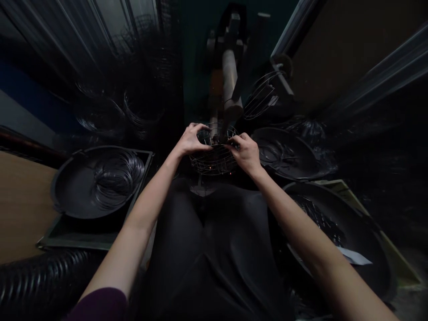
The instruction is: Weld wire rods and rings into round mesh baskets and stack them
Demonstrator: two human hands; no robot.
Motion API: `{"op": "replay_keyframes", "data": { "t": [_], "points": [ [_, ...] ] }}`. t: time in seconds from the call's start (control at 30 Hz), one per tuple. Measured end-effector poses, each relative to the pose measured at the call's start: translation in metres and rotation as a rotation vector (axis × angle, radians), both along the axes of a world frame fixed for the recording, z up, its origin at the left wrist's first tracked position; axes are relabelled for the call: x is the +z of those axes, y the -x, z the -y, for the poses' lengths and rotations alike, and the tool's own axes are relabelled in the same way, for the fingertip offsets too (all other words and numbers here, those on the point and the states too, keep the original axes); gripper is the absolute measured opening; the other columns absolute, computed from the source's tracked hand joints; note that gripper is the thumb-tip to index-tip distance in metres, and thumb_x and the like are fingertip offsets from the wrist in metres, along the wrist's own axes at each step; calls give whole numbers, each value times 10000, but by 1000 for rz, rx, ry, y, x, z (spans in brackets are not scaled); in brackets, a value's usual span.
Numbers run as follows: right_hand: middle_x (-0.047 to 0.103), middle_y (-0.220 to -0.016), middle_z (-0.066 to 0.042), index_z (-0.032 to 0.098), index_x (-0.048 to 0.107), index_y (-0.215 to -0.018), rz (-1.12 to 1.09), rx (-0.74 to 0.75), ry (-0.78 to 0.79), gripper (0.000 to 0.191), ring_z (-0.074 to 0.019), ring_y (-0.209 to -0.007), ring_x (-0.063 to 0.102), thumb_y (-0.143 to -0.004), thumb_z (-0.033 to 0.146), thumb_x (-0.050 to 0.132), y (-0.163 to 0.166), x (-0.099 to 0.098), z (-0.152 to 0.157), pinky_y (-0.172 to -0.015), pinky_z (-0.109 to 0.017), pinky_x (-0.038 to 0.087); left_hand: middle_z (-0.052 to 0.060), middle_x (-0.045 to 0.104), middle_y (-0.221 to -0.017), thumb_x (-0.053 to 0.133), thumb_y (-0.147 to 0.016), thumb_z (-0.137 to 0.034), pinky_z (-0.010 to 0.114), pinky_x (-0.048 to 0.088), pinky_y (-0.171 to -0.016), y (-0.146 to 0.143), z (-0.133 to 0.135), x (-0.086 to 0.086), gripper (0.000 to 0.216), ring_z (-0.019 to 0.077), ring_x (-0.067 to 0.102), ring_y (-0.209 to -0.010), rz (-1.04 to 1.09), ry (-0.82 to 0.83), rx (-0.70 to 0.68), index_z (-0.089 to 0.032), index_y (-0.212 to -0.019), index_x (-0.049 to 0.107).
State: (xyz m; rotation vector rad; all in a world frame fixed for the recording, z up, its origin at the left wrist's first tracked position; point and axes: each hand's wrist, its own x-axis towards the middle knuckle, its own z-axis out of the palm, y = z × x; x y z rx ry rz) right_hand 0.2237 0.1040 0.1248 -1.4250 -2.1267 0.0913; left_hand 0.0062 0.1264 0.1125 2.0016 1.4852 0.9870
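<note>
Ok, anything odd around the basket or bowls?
Two things, perhaps. A white slip lies beside dark metal pieces in the near right bowl; it looks stray, though it may be a label. A bright orange speck shows low on the basket, possibly a spark.

Metal cylinder [230,69] blocks passage beyond the wire basket [214,166]
</note>
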Motion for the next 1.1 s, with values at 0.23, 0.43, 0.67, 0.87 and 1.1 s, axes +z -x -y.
{"op": "replay_keyframes", "data": {
  "t": [0.23, 0.43, 0.67, 0.87, 1.1],
  "points": [
    [620, -913, -95, 193, 691, -901, -296, -106, 173, 484, -203, -859, 592, -944, 502, 321, -35, 22, 26, -796, -341, 467, 102, 456, -1298, 842, -526, -474, 465, 333, -1091, 12, -8, -9, 830, 312, 425, -1239, 48, -30, -55, -221, -1243, 510],
    [602, -617, -60, 177, 621, -706, -525, -158, 935, 688, -150, -526, 553, -820, 766, 284, -105, 1, 100, -534, -291, 469, 183, 232, -1473, 833, -480, -585, 495, 268, -1127, 43, 18, -75, 1207, 333, 262, -1382, 369, 87, -134, -231, -1418, 162],
    [653, -813, -44, 166, 600, -1077, -661, -3, 1193, 536, -146, -707, 629, -679, 501, 729, -88, -18, 142, -653, -270, 513, 172, 389, -1336, 811, -512, -575, 472, 404, -1015, 43, 38, -82, 1083, 296, 418, -1277, 442, 4, -7, -239, -1339, 197],
    [604, -670, 22, 170, 652, -1061, -447, 205, 981, 438, -72, -513, 482, -724, 445, 698, -21, 38, 93, -475, -201, 368, 89, 457, -1260, 812, -562, -297, 416, 390, -1036, 30, 83, -22, 744, 268, 460, -1189, 20, -194, -109, -232, -1199, 433],
    [724, -951, -59, 184, 702, -1044, 209, 250, 503, 273, -186, -861, 666, -889, 340, 541, 21, 37, 64, -758, -263, 469, 119, 440, -1279, 803, -571, -292, 468, 393, -1016, 6, 93, -3, 603, 311, 430, -1183, -242, -191, -174, -197, -1110, 551]
  ]
}}
